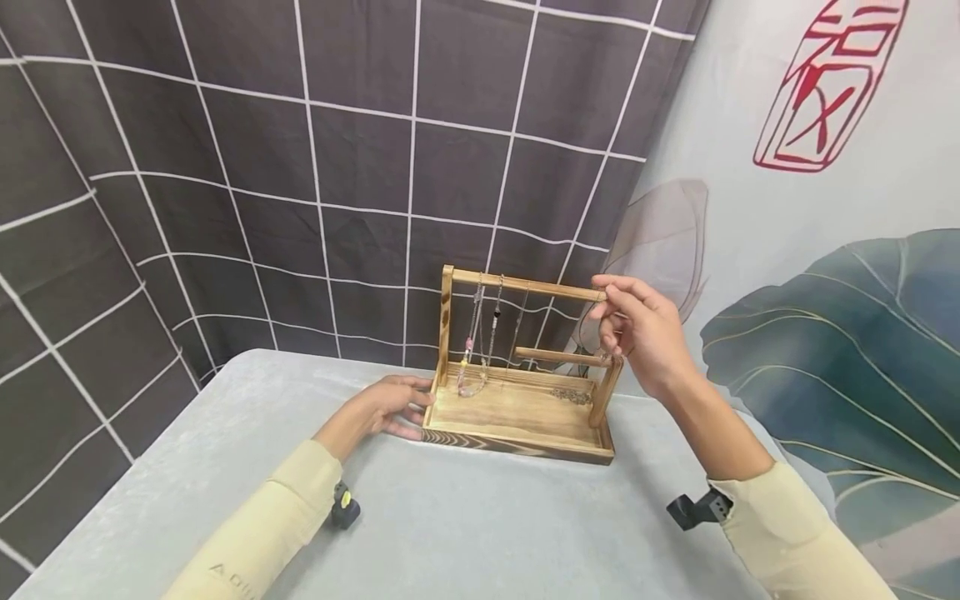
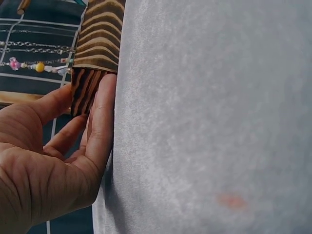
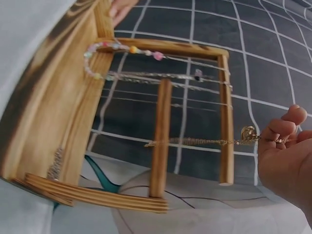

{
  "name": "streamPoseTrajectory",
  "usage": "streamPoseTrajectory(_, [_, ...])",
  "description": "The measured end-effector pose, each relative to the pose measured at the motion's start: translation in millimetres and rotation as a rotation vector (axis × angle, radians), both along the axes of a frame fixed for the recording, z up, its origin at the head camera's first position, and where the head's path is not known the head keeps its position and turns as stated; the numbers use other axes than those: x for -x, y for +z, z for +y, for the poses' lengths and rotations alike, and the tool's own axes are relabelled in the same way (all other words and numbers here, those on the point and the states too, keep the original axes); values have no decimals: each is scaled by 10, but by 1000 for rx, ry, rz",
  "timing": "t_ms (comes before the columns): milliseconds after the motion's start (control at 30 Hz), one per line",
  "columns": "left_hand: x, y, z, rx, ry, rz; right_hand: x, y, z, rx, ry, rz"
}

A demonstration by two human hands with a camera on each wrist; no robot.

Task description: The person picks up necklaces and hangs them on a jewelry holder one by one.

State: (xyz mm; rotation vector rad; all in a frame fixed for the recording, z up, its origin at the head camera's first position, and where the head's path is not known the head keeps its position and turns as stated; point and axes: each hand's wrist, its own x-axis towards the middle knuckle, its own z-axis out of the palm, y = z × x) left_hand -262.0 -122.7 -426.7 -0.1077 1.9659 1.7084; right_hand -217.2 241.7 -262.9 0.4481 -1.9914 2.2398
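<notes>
A wooden jewelry stand (image 1: 517,417) with a tray base, a tall top bar (image 1: 525,286) and a lower bar (image 1: 562,357) stands on the table. My left hand (image 1: 390,406) grips the left end of its tray, thumb on one side and fingers on the other in the left wrist view. By the free end of the top bar, my right hand (image 1: 645,333) pinches a thin gold chain necklace (image 3: 195,142). The chain stretches across the top bar in the right wrist view, with a gold ornament (image 3: 248,132) close to the fingertips.
A colorful beaded necklace (image 1: 468,354) and several silver chains (image 1: 495,317) hang from the top bar. Another chain (image 1: 572,395) lies heaped in the tray. Behind the grey cloth-covered table (image 1: 480,533) hangs a dark grid curtain (image 1: 360,158), beside a printed backdrop (image 1: 847,333).
</notes>
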Motion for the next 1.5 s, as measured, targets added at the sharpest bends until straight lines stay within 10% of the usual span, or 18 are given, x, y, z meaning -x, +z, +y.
streamPoseTrajectory(667, [-25,4,-15,5,-7,17,215,193,156,25,-51,28])
streamPoseTrajectory(1500, [-41,1,14,8,10,18,512,12,138,-119,-93,-82])
